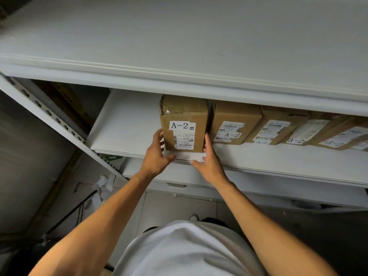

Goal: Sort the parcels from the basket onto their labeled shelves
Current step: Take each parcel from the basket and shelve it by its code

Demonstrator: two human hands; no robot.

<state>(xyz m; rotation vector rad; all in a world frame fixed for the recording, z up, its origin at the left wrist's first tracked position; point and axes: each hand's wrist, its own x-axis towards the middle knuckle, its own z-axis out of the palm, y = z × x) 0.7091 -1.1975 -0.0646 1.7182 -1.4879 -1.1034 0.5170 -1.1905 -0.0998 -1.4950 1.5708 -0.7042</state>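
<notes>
White shelf (127, 124) holds A-2 parcels (184, 122); rightmost labels (332, 143) blurred, cut off.

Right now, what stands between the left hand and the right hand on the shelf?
In the head view, one cardboard parcel labelled A-2 stands between the left hand and right hand, on the shelf.

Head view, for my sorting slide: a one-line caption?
Both hands, left and right, set an A-2 box on the shelf beside other A-2 parcels.

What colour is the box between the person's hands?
Brown cardboard box with a white A-2 label, seen in the head view.
</notes>
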